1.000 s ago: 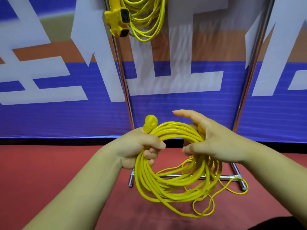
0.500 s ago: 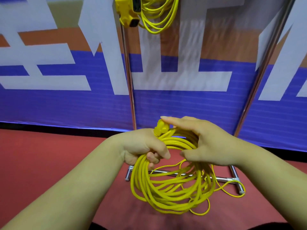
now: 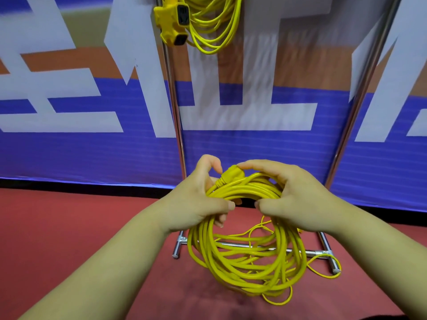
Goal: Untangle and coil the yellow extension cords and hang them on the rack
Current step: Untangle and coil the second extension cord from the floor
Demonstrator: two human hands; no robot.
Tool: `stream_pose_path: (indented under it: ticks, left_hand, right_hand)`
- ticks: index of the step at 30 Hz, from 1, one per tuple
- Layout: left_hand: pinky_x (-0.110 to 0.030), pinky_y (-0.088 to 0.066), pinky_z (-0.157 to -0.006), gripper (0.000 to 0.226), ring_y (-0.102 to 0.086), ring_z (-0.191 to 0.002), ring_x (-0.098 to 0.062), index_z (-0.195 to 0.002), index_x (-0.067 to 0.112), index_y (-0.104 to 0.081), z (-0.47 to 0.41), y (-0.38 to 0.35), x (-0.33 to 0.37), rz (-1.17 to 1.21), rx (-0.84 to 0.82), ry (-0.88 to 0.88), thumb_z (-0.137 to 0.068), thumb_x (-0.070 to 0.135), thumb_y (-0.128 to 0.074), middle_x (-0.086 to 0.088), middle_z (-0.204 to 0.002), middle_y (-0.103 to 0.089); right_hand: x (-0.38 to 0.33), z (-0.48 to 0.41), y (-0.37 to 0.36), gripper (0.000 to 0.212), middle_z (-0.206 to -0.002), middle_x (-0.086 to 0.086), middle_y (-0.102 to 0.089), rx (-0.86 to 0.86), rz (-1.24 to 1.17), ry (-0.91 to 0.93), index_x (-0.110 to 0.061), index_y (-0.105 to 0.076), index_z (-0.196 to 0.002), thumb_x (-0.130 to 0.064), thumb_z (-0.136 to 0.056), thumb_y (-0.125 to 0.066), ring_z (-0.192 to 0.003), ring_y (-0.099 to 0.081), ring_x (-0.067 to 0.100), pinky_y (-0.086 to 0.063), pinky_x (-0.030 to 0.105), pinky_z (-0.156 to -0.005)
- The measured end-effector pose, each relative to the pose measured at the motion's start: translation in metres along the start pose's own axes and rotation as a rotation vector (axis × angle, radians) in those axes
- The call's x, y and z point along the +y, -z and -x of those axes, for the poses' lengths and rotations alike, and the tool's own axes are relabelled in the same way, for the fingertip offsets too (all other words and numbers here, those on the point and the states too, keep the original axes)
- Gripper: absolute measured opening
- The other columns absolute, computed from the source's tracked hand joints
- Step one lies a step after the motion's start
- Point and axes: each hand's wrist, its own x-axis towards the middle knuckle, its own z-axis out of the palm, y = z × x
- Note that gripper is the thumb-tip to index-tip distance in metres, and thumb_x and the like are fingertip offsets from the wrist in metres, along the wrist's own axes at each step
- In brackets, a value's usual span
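Here, in the head view, a coiled yellow cord [image 3: 242,264] is held up at its top by both hands, in front of the rack [image 3: 177,125] and above the red floor [image 3: 69,227]. The left hand [image 3: 196,204] is curled round the bundled loops. The right hand [image 3: 293,199] is curled over them too, fingertips laid on the yellow plug [image 3: 231,175]. Another yellow coil [image 3: 215,26] is seen hung on the rack, its socket block [image 3: 172,21] beside the left pole.

Two arms were in shot, and both were bare: the left forearm [image 3: 111,262] and the right forearm [image 3: 369,245], uncovered right down to the bottom edge. The left hand [image 3: 198,204] and right hand [image 3: 298,199] were bare too, thumbnails [image 3: 231,205] trimmed short.
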Motion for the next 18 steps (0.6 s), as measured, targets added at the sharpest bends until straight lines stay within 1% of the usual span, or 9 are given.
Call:
stream_pose_path:
  ticks: [3,5,7,8,10,11,13,15,18]
  left_hand:
    - [-0.033,-0.049,-0.051,0.048,-0.051,-0.050,-0.025,-0.108,0.020,-0.029,0.001,-0.001,0.003,-0.034,0.002,-0.019,-0.091,-0.008,-0.063,-0.007,-0.064,-0.056]
    - [-0.033,-0.047,-0.050,0.047,-0.046,-0.047,-0.024,-0.106,0.023,-0.029,0.001,-0.002,0.005,0.000,-0.043,-0.022,-0.089,-0.005,-0.063,-0.011,-0.063,-0.053]
    - [-0.033,-0.045,-0.049,0.046,-0.042,-0.046,-0.022,-0.102,0.026,-0.032,0.001,-0.003,0.006,0.055,-0.097,-0.015,-0.087,-0.004,-0.063,-0.026,-0.068,-0.046]
    - [-0.032,-0.044,-0.048,0.046,-0.041,-0.046,-0.021,-0.100,0.027,-0.033,0.001,-0.004,0.006,0.081,-0.122,-0.009,-0.086,-0.004,-0.063,-0.029,-0.070,-0.043]
    - [-0.030,-0.042,-0.046,0.046,-0.039,-0.046,-0.020,-0.099,0.027,-0.034,0.000,-0.005,0.006,0.124,-0.160,0.010,-0.087,-0.007,-0.062,-0.025,-0.069,-0.039]
    - [-0.029,-0.042,-0.046,0.046,-0.038,-0.046,-0.019,-0.100,0.026,-0.033,0.000,-0.005,0.006,0.141,-0.176,0.021,-0.088,-0.009,-0.061,-0.020,-0.068,-0.039]
    - [-0.029,-0.042,-0.046,0.047,-0.037,-0.046,-0.019,-0.100,0.026,-0.033,-0.002,-0.004,0.005,0.162,-0.200,0.035,-0.089,-0.010,-0.061,-0.017,-0.070,-0.038]
    - [-0.030,-0.042,-0.047,0.046,-0.038,-0.047,-0.019,-0.101,0.026,-0.034,-0.002,-0.003,0.002,0.167,-0.208,0.043,-0.089,-0.009,-0.062,-0.021,-0.071,-0.038]
    - [-0.031,-0.046,-0.048,0.049,-0.044,-0.048,-0.021,-0.105,0.023,-0.034,-0.002,-0.003,-0.003,0.176,-0.203,0.064,-0.084,-0.005,-0.068,-0.029,-0.073,-0.047]
  right_hand:
    - [-0.002,0.002,0.002,0.072,-0.081,0.002,-0.069,-0.031,-0.029,0.008,-0.049,-0.053,-0.130,-0.003,-0.078,-0.074,-0.057,-0.053,0.017,-0.052,0.036,-0.062]
    - [-0.004,0.005,0.005,0.074,-0.094,0.001,-0.069,-0.053,-0.032,0.016,-0.050,-0.051,-0.130,-0.003,-0.078,-0.076,-0.073,-0.063,0.024,-0.056,0.044,-0.072]
    - [-0.005,0.007,0.008,0.074,-0.113,-0.005,-0.064,-0.069,-0.024,0.012,-0.049,-0.050,-0.129,-0.005,-0.077,-0.079,-0.084,-0.067,0.012,-0.057,0.040,-0.077]
    - [-0.005,0.007,0.009,0.073,-0.118,-0.007,-0.061,-0.085,-0.027,0.009,-0.048,-0.049,-0.128,-0.007,-0.076,-0.080,-0.076,-0.065,0.008,-0.058,0.037,-0.073]
    - [-0.006,0.006,0.010,0.072,-0.113,-0.007,-0.062,-0.123,-0.030,0.008,-0.045,-0.048,-0.129,-0.008,-0.077,-0.081,-0.059,-0.056,0.013,-0.055,0.033,-0.062]
    - [-0.006,0.006,0.012,0.073,-0.108,-0.004,-0.064,-0.134,-0.027,0.007,-0.045,-0.047,-0.130,-0.009,-0.077,-0.081,-0.057,-0.055,0.019,-0.054,0.032,-0.059]
    - [-0.007,0.006,0.013,0.074,-0.097,0.000,-0.067,-0.147,-0.023,0.007,-0.046,-0.047,-0.132,-0.010,-0.077,-0.081,-0.056,-0.054,0.017,-0.052,0.029,-0.059]
    - [-0.004,0.005,0.010,0.073,-0.084,0.003,-0.066,-0.142,-0.038,-0.004,-0.045,-0.051,-0.131,-0.008,-0.075,-0.081,-0.057,-0.051,0.011,-0.049,0.028,-0.059]
    - [0.001,0.003,0.001,0.067,-0.079,0.009,-0.065,-0.094,-0.126,-0.044,-0.040,-0.057,-0.123,-0.002,-0.070,-0.076,-0.059,-0.050,0.015,-0.046,0.038,-0.057]
